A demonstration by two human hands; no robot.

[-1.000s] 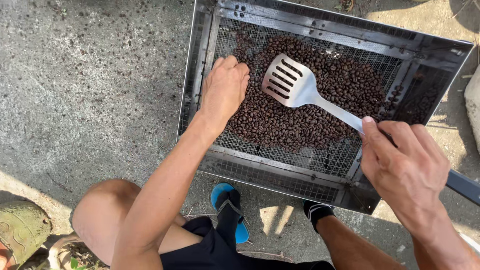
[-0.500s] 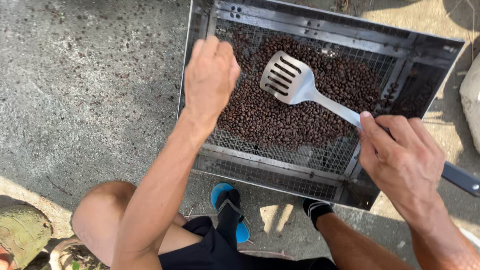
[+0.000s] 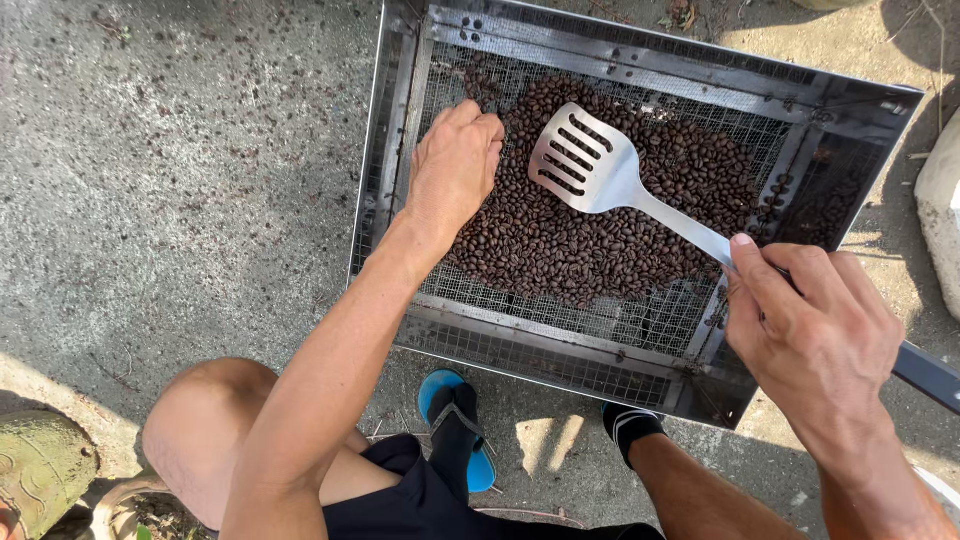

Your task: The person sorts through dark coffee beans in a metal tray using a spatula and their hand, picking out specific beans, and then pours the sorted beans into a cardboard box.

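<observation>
Midway, seemingly: roasted beans [image 3: 600, 235] remain heaped on mesh tray [image 3: 560, 345], raked by curled empty left hand [image 3: 452, 165], slotted spatula [image 3: 590, 165] gripped in closed right hand [image 3: 815, 335].

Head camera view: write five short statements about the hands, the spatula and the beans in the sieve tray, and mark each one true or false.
1. The right hand grips the handle of a slotted metal spatula. True.
2. The left hand rests flat on the concrete ground. False: it is down in the roasted coffee beans, fingers among them.
3. The beans lie in a metal tray with a wire mesh bottom. True.
4. The spatula blade is buried under the beans. False: the blade sits on top of the pile, fully visible.
5. The person wears a blue sandal over a dark sock. True.
</observation>
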